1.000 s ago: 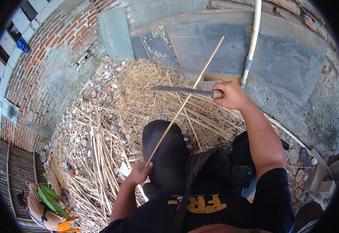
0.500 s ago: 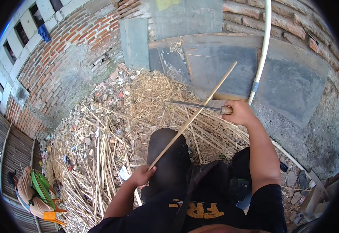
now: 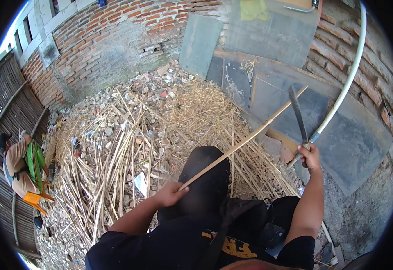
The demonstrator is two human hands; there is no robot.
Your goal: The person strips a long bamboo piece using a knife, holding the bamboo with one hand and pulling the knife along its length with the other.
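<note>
My left hand [image 3: 170,195], low and left of centre, is closed around the near end of a long, pale bamboo strip [image 3: 232,149]. The strip slants up to the right, past my dark-clad knee [image 3: 204,173]. On the right, my right hand [image 3: 310,157] grips the handle of a large knife like a machete [image 3: 299,116], its dark blade upright with the tip uppermost. In the picture the blade crosses the strip near its far end. Whether they touch, I cannot tell.
Many split bamboo strips [image 3: 108,180] lie over rubble to the left, with a heap of dry straw-like shavings [image 3: 201,110] ahead. Grey boards [image 3: 275,33] and a white pipe [image 3: 358,54] stand by the brick wall at right. A person sits far left on an orange chair [image 3: 33,199].
The knife has swung from lying level across the strip to upright, and my right hand has moved lower and to the right. The strip's far end has shifted right. The view has turned.
</note>
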